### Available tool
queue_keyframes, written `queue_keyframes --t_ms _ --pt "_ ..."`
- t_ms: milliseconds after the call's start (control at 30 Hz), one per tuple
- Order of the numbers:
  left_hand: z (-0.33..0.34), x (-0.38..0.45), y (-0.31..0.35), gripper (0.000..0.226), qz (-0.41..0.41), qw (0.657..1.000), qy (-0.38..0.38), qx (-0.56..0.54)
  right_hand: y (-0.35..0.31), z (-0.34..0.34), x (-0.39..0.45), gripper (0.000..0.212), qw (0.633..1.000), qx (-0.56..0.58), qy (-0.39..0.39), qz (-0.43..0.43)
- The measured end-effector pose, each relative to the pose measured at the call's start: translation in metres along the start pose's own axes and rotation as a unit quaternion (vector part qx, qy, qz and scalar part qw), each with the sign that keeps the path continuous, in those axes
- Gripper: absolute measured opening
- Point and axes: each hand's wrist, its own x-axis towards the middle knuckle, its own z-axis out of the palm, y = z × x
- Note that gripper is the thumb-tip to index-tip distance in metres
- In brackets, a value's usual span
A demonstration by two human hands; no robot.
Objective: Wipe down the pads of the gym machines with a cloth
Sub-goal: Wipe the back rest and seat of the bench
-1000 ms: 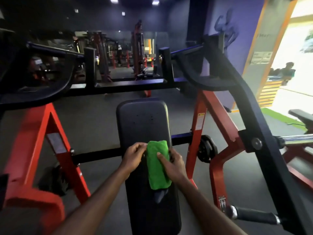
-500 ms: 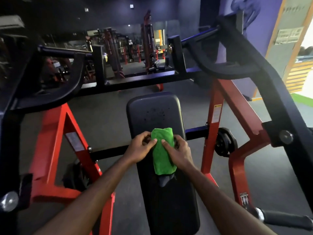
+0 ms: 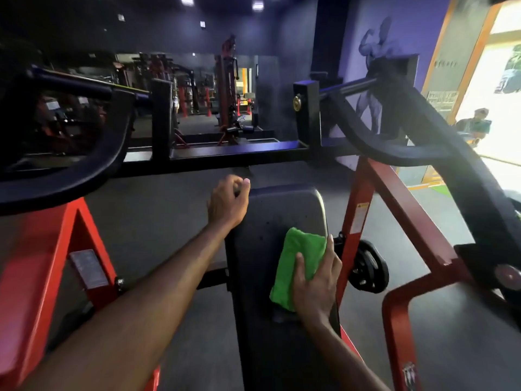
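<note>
A long black pad [image 3: 284, 210] of a red and black gym machine runs away from me in the middle of the view. A folded green cloth [image 3: 296, 255] lies on the pad's right side. My right hand [image 3: 317, 280] presses flat on the cloth's near right part with straight fingers. My left hand [image 3: 228, 201] is at the pad's far left corner, its fingers and thumb curled round that corner. The corner itself is hidden under the hand.
Red frame legs [image 3: 375, 210] stand on both sides of the pad, and black curved lever arms [image 3: 439, 153] cross above it. A black weight plate [image 3: 366, 266] hangs just right of the cloth. More machines stand at the back, and a person [image 3: 476, 125] sits at the bright doorway.
My left hand left the cloth and went forward to the pad's far left corner. My right hand moved the cloth to the pad's right side and now lies flat on it.
</note>
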Motion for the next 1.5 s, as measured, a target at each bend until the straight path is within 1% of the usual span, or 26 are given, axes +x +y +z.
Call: queue_keyframes --t_ms 200,367,433,500,567,600,667,733,767,800,867,900,933,967,1033,1067,1100,1167,1200,1233,1267,1333,1367,1400,1467,1500 --pt "0.012 -0.003 -0.016 0.049 0.013 1.000 0.021 -0.016 0.004 0.037 -0.004 0.074 0.998 -0.021 0.019 -0.057" --pt "0.017 0.001 -0.017 0.052 0.038 0.996 0.062 -0.043 0.017 0.063 0.002 0.071 0.947 -0.165 -0.099 -0.258" --pt "0.019 0.002 -0.019 0.050 0.041 0.996 0.059 -0.054 0.016 0.066 0.031 0.070 0.928 -0.176 -0.096 -0.314" --pt "0.019 0.001 -0.019 0.051 0.034 0.996 0.057 -0.057 0.000 0.066 0.068 0.068 0.954 -0.145 -0.034 -0.259" --pt "0.021 0.001 -0.019 0.049 0.030 0.996 0.052 -0.062 -0.033 0.072 0.093 0.064 0.994 -0.054 0.040 -0.086" --pt "0.022 0.002 -0.021 0.048 0.031 0.996 0.057 -0.062 -0.047 0.081 0.093 0.062 0.996 -0.053 0.047 -0.057" --pt "0.023 0.005 -0.023 0.050 0.033 0.995 0.074 -0.061 -0.054 0.094 0.075 0.058 0.972 -0.128 0.006 -0.199" --pt "0.023 0.006 -0.024 0.051 0.040 0.994 0.079 -0.060 -0.037 0.084 0.083 0.057 0.912 -0.159 -0.047 -0.375" --pt "0.023 0.006 -0.025 0.051 0.035 0.994 0.080 -0.059 -0.032 0.075 0.098 0.057 0.898 -0.168 -0.061 -0.402" --pt "0.023 0.005 -0.025 0.051 0.028 0.995 0.081 -0.059 -0.028 0.069 0.114 0.057 0.910 -0.172 -0.049 -0.374" --pt "0.023 0.003 -0.026 0.050 0.024 0.995 0.079 -0.062 -0.042 0.070 0.125 0.055 0.981 -0.096 0.028 -0.168" --pt "0.023 0.002 -0.027 0.049 0.025 0.995 0.078 -0.064 -0.056 0.079 0.114 0.054 0.991 -0.072 0.045 -0.101" --pt "0.023 0.002 -0.027 0.049 0.025 0.994 0.079 -0.069 -0.069 0.090 0.096 0.053 0.985 -0.097 0.049 -0.131" --pt "0.022 0.001 -0.026 0.048 0.022 0.993 0.080 -0.078 -0.070 0.103 0.076 0.054 0.962 -0.132 0.019 -0.239" --pt "0.022 0.000 -0.023 0.046 0.012 0.991 0.079 -0.106 -0.055 0.100 0.079 0.056 0.888 -0.155 -0.056 -0.430" --pt "0.022 0.000 -0.021 0.046 0.009 0.990 0.077 -0.119 -0.051 0.089 0.100 0.055 0.878 -0.164 -0.062 -0.445" --pt "0.021 -0.002 -0.020 0.045 0.005 0.989 0.077 -0.128 -0.049 0.079 0.120 0.053 0.896 -0.172 -0.044 -0.407" --pt "0.022 -0.003 -0.021 0.044 0.001 0.987 0.076 -0.140 -0.057 0.071 0.141 0.048 0.978 -0.111 0.020 -0.176" --pt "0.022 -0.003 -0.021 0.044 0.001 0.986 0.077 -0.148 -0.067 0.077 0.135 0.047 0.990 -0.089 0.034 -0.106" --pt "0.022 -0.002 -0.023 0.044 0.004 0.985 0.080 -0.154 -0.076 0.087 0.120 0.048 0.984 -0.107 0.025 -0.142" --pt "0.021 0.000 -0.024 0.044 0.009 0.984 0.084 -0.159 -0.077 0.097 0.101 0.051 0.957 -0.134 -0.008 -0.256" --pt "0.021 0.002 -0.024 0.044 0.013 0.983 0.084 -0.162 -0.059 0.096 0.092 0.059 0.871 -0.150 -0.070 -0.463" --pt "0.021 0.003 -0.023 0.044 0.008 0.982 0.083 -0.167 -0.055 0.087 0.106 0.060 0.857 -0.147 -0.075 -0.488" --pt "0.021 0.003 -0.022 0.044 0.001 0.982 0.082 -0.171 -0.051 0.080 0.122 0.059 0.877 -0.147 -0.055 -0.455" --pt "0.022 0.001 -0.022 0.045 -0.003 0.982 0.079 -0.170 -0.058 0.077 0.128 0.055 0.970 -0.071 0.007 -0.233" --pt "0.022 0.001 -0.023 0.045 -0.003 0.983 0.077 -0.166 -0.066 0.086 0.117 0.053 0.986 -0.041 0.033 -0.157"
